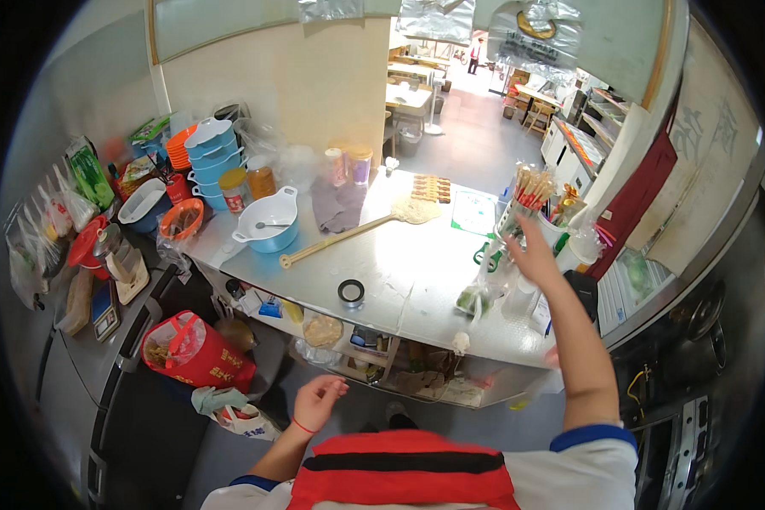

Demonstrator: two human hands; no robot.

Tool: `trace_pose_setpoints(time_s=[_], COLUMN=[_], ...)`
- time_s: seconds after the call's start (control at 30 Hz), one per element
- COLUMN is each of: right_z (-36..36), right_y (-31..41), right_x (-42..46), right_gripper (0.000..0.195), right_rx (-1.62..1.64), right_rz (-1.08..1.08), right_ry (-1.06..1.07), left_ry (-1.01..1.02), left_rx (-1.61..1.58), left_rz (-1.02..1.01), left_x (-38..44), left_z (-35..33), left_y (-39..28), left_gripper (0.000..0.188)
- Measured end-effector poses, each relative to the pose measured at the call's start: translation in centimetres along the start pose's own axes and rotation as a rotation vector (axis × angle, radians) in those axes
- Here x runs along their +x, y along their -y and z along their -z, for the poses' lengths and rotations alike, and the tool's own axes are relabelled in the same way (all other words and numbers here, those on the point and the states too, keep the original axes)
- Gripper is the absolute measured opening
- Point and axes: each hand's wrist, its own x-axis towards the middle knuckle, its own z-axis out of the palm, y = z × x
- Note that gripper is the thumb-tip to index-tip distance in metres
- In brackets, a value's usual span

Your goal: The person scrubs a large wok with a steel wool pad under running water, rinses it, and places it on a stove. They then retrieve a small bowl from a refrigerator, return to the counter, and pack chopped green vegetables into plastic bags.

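My right hand [532, 255] reaches over the right end of the steel counter [357, 293], fingers spread. Its fingertips are at a holder packed with wrapped chopsticks [531, 187]; whether they touch it I cannot tell. Beside that hand lie green-handled scissors [486, 256] and a tied plastic bag with something green inside [477, 299]. My left hand [319, 401] hangs in front of the counter, its fingers loosely curled, with nothing visible in it. A roll of tape [351, 292] rests on the countertop. Behind it lies a long wooden-looking back scratcher or ladle-shaped tool [357, 236].
A blue-and-white pot [268, 223] with a spoon stands on the left, near stacked blue pots [213, 159] and jars [234, 190]. Open shelves [357, 347] run under the counter. A red bag [197, 350] sits lower left. A stove [676, 440] stands at right.
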Motion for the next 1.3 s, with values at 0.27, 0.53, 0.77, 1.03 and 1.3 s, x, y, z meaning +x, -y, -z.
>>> trace_pose_setpoints(time_s=[0.27, 0.53, 0.77, 1.03, 1.3], right_z=[-3.9, -5.0, -6.8, -6.6, -2.7], right_y=[-0.6, 1.5, -3.3, -0.4, -5.0], right_x=[31.6, 46.5, 49.5, 47.1, 54.7], right_gripper=[0.045, 0.065, 0.067, 0.053, 0.033], right_rx=[-0.645, -0.960, -0.957, -1.273, -0.647], right_rz=[0.577, 0.261, 0.393, 0.284, 0.526], right_ry=[-0.306, -0.401, -0.524, -0.341, -0.503], left_ry=[-0.338, -0.739, -0.733, -0.651, -0.616], left_rx=[0.029, -0.001, 0.057, -0.052, 0.021], left_rz=[-0.081, 0.019, 0.046, -0.055, -0.042], left_x=[5.0, 3.1, 5.3, 7.0, 6.3], left_z=[-1.1, -1.4, -0.9, 0.4, 3.0], left_y=[-2.2, -2.7, -4.1, -2.9, -1.8], left_gripper=[0.015, 0.014, 0.013, 0.015, 0.017])
